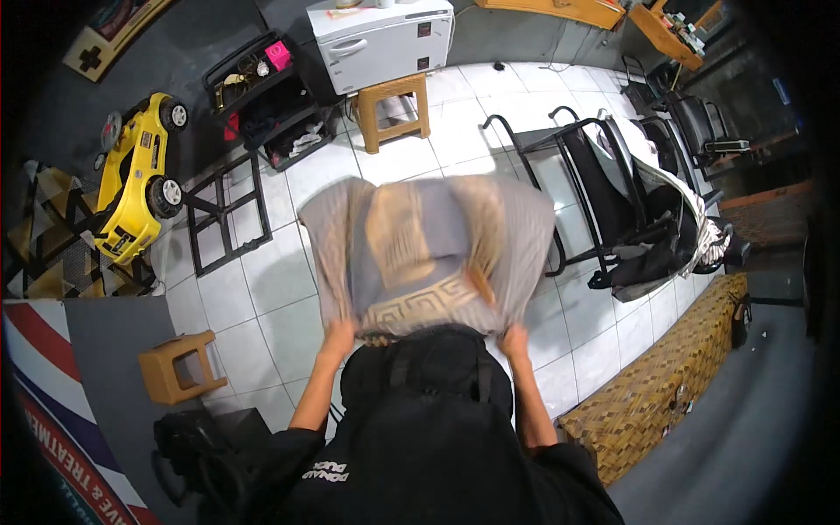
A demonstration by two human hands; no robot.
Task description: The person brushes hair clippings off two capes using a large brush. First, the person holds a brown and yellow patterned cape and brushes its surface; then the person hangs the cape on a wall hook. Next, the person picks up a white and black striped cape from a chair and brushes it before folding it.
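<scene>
A large grey and tan cloth (420,232) with a Greek-key band hangs spread out in front of me, blurred by motion. Its near left corner is gripped in my left hand (339,335), fingers closed. On the other side, my right hand (514,339) is closed around the near right corner. The cloth's far part billows out over the floor, its two sides bulging. Between my forearms sits a black padded thing with straps (426,367), close against my black shirt; I cannot tell what it is.
Black-framed chairs (604,192) with cloths over them stand right, beyond a woven bench (656,381). To the left are a yellow toy car (140,175), a black metal frame (229,214) and a brown stool (179,367). Ahead, a white cabinet (385,44) rests on another stool (392,109), beside a black cart (267,96).
</scene>
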